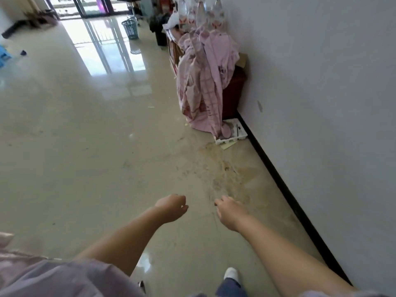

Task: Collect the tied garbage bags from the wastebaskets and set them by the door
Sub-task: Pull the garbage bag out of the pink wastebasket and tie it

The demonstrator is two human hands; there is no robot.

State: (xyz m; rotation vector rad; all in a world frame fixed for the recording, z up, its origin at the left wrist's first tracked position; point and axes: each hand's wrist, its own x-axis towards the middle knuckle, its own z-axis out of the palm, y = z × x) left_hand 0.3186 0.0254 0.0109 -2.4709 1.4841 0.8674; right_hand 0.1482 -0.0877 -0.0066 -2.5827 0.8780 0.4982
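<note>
My left hand (172, 207) and my right hand (230, 212) hang in front of me over the glossy beige floor, fingers curled in, with nothing in either. Far ahead a grey mesh wastebasket (130, 29) stands on the floor near the glass door (92, 6). To its right a black bag (158, 24) drapes over a dark bin by the furniture; whether it is tied I cannot tell. No bag is near my hands.
A white wall (321, 82) with a black baseboard runs along my right. Pink cloth (203, 82) hangs over a dark wooden cabinet against it, with a white tray (231, 133) at its foot. A dirty stain (227, 174) marks the floor.
</note>
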